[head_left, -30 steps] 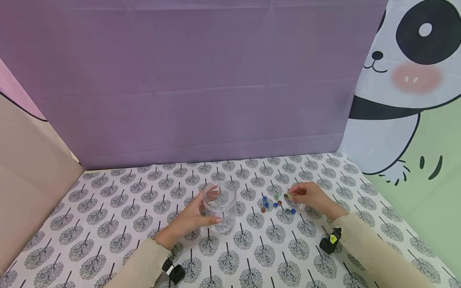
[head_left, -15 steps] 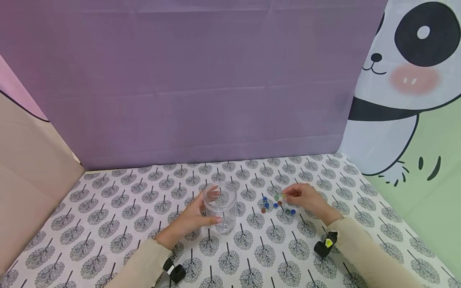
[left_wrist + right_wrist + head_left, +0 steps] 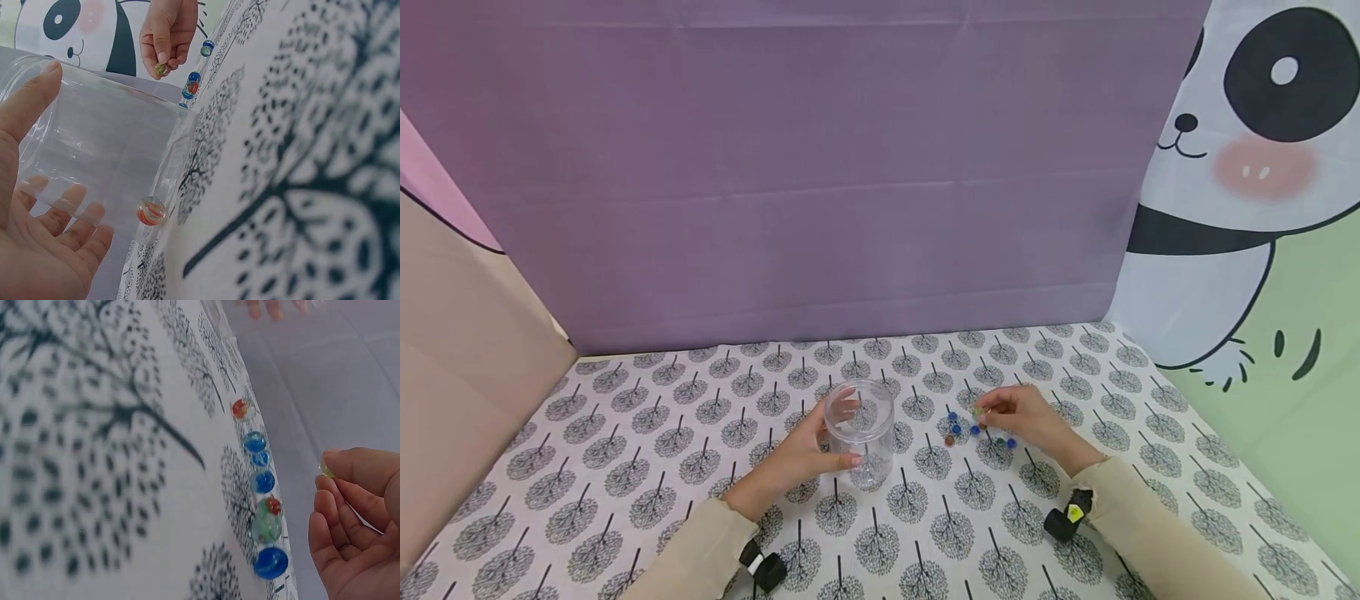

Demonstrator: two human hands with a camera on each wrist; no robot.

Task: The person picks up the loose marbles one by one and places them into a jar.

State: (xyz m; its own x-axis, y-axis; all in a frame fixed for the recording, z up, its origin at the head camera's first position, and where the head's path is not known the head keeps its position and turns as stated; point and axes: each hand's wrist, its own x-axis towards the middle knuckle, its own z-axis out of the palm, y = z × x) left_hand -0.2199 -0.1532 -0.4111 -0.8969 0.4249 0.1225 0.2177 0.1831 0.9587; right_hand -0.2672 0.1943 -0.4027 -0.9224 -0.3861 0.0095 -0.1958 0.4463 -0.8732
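Observation:
My left hand (image 3: 850, 433) grips a clear plastic jar (image 3: 859, 429) that stands upright on the tree-patterned cloth. In the left wrist view the jar (image 3: 106, 144) has one red-streaked marble (image 3: 150, 211) at its bottom. To its right, my right hand (image 3: 985, 411) pinches a small yellow-green marble (image 3: 978, 412) just above a loose group of blue, red and green marbles (image 3: 974, 430). The right wrist view shows that marble (image 3: 325, 469) between thumb and fingertip (image 3: 334, 456), beside a row of marbles (image 3: 262, 482). The left wrist view also shows the right hand (image 3: 164, 59) with the marble.
The patterned tablecloth (image 3: 647, 433) covers the whole table. A purple backdrop (image 3: 812, 167) stands behind it, a beige panel (image 3: 460, 333) on the left and a panda curtain (image 3: 1247, 167) on the right.
My right hand has moved leftwards across the marbles, nearer the jar, with the marble pinched in it. The left hand and the jar have stayed still.

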